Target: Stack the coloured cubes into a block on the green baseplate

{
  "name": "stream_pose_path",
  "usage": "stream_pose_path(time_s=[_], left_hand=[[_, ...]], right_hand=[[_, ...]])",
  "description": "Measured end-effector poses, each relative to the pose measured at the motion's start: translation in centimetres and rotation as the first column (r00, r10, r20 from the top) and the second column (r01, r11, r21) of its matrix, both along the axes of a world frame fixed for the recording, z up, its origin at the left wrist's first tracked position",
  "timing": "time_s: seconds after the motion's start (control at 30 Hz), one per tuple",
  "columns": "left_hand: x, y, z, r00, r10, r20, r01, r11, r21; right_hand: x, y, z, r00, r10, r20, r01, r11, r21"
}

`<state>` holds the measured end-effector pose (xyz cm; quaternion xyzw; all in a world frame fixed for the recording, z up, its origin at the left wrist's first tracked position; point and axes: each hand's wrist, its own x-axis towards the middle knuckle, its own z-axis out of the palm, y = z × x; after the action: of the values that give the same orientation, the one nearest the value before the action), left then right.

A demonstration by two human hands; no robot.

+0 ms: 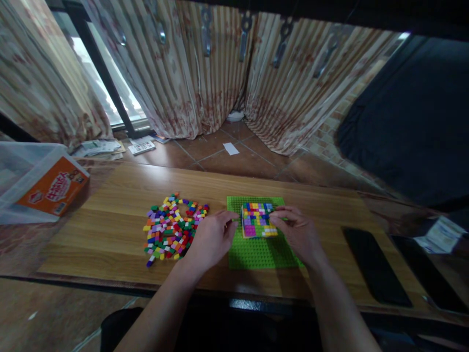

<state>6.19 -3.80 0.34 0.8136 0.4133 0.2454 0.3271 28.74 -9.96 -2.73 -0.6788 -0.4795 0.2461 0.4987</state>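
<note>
- Green baseplate (249,256): lies inside the worktop's (98,230) front edge.
- Left hand (213,236): beside the brick block's (258,221) left edge; grip narrow, contents cannot be told.
- Right hand (298,231): at block's right edge; grip narrow, contents likewise uncertain.
- Brick block: on baseplate, between hands.
- Loose bricks (176,229): wide wooden span to worktop's left edge.

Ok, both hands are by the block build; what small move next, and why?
I'd probably press gently on the right edge of the block build with the right hand, which is at that edge. The left hand is close to the opposite side, placed to steady it. Whether either holds anything, I can't tell.
</note>
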Motion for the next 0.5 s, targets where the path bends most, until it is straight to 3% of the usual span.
stream_pose_path(time_s=[0.27, 0.5], left_hand=[[-0.26, 0.17, 0.05, 1.000, 0.003, 0.005, -0.003, 1.000, 0.024], [-0.61, 0.32, 0.26, 1.000, 0.008, -0.002, -0.008, 1.000, 0.016]], right_hand=[[-0.26, 0.32, 0.20, 0.997, -0.030, -0.076, 0.031, 0.999, 0.015], [-0.60, 0.57, 0.62, 0.983, -0.069, -0.169, 0.059, 0.996, -0.066]])
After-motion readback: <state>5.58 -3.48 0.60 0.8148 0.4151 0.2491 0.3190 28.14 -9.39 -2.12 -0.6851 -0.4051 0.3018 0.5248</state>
